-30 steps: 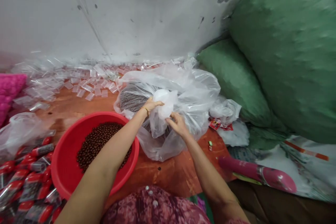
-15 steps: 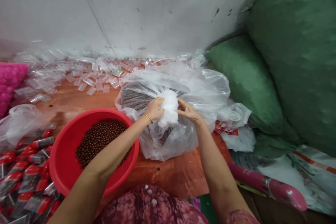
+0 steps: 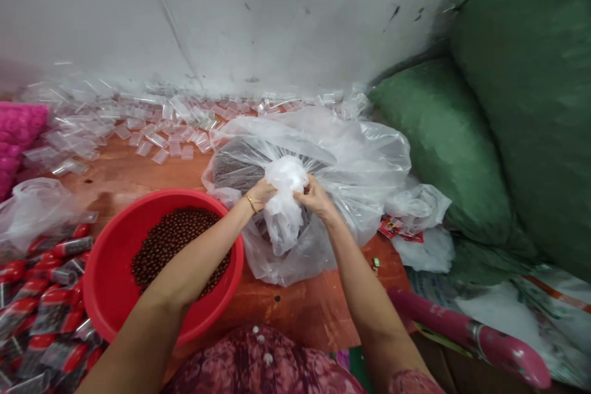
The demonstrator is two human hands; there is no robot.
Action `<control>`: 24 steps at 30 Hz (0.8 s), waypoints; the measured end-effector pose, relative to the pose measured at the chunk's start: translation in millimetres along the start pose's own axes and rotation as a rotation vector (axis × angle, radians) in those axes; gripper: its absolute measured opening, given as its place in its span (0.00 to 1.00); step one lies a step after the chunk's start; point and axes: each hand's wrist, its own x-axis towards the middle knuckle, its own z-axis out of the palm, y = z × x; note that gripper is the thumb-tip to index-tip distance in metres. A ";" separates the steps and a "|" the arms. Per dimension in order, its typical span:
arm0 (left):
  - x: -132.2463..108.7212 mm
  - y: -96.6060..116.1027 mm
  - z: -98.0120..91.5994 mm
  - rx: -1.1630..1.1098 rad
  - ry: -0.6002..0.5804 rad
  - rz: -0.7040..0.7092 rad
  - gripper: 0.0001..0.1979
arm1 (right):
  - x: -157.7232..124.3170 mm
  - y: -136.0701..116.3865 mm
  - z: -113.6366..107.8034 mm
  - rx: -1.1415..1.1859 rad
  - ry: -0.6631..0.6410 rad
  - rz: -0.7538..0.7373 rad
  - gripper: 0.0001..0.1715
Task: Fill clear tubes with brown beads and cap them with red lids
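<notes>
A large clear plastic bag (image 3: 369,154) lies on the table, with dark contents showing through its left side. Its gathered mouth forms a white bunch (image 3: 285,197) between my two hands and flops toward me. My left hand (image 3: 261,192), a gold bracelet at its wrist, grips the bunch from the left, with its fingertips partly hidden in the plastic. From the right, my right hand (image 3: 317,198) pinches the same bunch between thumb and fingers. Under my left forearm stands a red basin (image 3: 111,283) holding many small dark brown balls (image 3: 178,237).
Red-capped clear containers (image 3: 50,308) are heaped at the left. Small clear plastic pieces (image 3: 161,129) lie scattered along the wall. Green sacks (image 3: 443,135) lean at the right, and a pink tube-shaped object (image 3: 466,332) juts out below them. A small green item (image 3: 375,263) lies beside my right forearm.
Both hands have moved slightly left, and my right fingers have closed in on the plastic. The bunch, more compact before, now spreads longer and droops toward me. The camera view has shifted a little.
</notes>
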 end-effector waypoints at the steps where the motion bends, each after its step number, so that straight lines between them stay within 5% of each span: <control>1: 0.8 0.8 1.3 0.023 0.000 0.010 0.24 | -1.5 3.9 2.5 -0.024 0.039 0.003 0.26; 4: 7.6 14.2 2.5 0.239 0.046 0.099 0.28 | -4.3 10.2 7.3 -0.060 0.100 0.026 0.24; 8: 6.9 56.9 3.4 0.706 0.251 0.525 0.34 | -8.7 2.9 17.2 -0.165 0.198 0.022 0.22; 10: -9.6 78.2 10.0 1.032 0.219 0.693 0.33 | -13.3 -4.4 26.3 -0.291 0.257 0.017 0.22; 13: -52.5 91.9 30.9 1.539 0.033 0.725 0.22 | -19.7 -13.6 38.2 -0.371 0.303 0.033 0.23; 16: -86.4 77.8 53.3 1.684 -0.071 0.731 0.19 | -17.8 -18.5 37.4 -0.268 0.253 0.057 0.20; 18: -87.9 57.9 60.0 1.721 -0.001 0.679 0.20 | -10.2 -20.3 29.7 -0.208 0.187 0.081 0.16; 21: -61.8 30.0 51.9 1.826 0.205 0.560 0.22 | 6.7 -22.0 15.8 -0.145 0.082 0.182 0.17; 24: -28.6 24.4 29.7 1.914 0.290 0.598 0.16 | 24.1 -23.0 7.3 -0.178 0.067 0.276 0.18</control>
